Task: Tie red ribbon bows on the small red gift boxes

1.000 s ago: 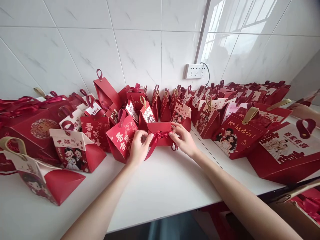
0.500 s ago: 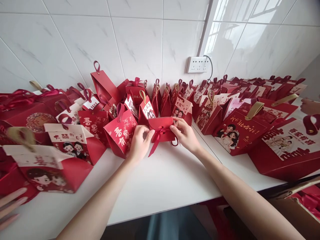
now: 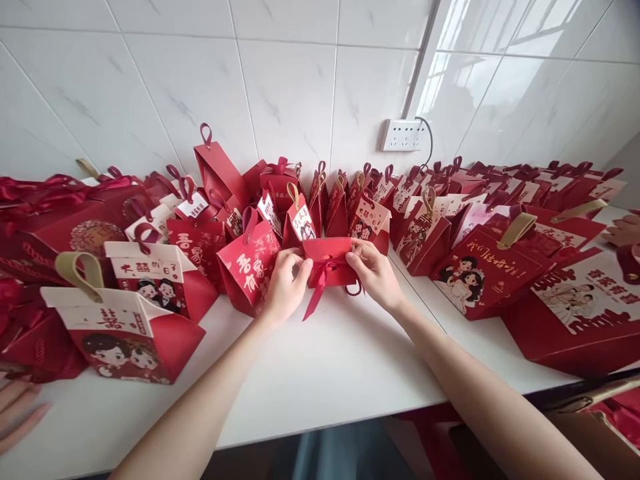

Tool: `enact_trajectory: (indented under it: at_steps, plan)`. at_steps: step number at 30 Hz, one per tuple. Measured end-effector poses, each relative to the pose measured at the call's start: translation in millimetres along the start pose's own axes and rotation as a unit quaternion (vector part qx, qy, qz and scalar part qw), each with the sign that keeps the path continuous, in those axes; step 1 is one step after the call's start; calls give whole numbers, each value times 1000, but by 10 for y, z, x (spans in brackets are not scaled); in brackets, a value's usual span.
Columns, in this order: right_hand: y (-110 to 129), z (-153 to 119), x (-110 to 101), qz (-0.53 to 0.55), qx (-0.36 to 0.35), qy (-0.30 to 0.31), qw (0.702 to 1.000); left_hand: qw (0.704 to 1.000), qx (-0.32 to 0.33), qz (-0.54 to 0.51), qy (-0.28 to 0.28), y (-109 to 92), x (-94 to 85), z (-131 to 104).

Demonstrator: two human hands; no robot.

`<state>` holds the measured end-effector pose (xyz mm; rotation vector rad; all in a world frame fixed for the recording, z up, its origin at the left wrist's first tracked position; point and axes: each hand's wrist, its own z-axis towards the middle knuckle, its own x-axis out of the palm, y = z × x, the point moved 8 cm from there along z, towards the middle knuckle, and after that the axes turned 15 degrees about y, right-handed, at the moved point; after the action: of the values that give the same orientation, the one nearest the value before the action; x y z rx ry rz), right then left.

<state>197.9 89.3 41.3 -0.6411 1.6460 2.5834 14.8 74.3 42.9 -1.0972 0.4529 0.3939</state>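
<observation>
A small red gift box (image 3: 339,275) with a dark red ribbon (image 3: 319,287) tied across its front is held low over the white table (image 3: 320,373). My left hand (image 3: 287,283) pinches its left edge between thumb and fingers. At the right edge, my right hand (image 3: 376,272) grips the box the same way. One ribbon tail hangs below the left side, and a twisted cord loop (image 3: 353,289) shows under the right side. Close to my left hand stands a red box with white lettering (image 3: 250,263).
Many red wedding favor boxes line the tiled wall (image 3: 285,93), below a power strip (image 3: 401,135). Larger boxes (image 3: 480,273) stand at right. Another person's hand (image 3: 23,413) is at the left edge, another hand (image 3: 623,230) at the right. An open carton (image 3: 590,433) sits lower right.
The view has shifted slightly. Both my hands keep their hold on the small box. The front-left favor box has moved a little to the right, and the other person's hand is farther from it.
</observation>
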Motion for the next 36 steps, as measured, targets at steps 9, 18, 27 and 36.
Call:
enact_trajectory:
  at_steps: [9,18,27,36]
  plan:
    - [0,-8,38,20,-32,16,999,999,-23,-42,0,35,-17,-36]
    - [48,-6,204,-178,-124,125,968,999,-13,-47,-1,48,-44,-35]
    - [69,20,105,-185,-135,108,967,999,-4,-28,38,14,-32,-31]
    - [67,18,123,-174,-141,104,969,999,12,-48,21,74,-63,3]
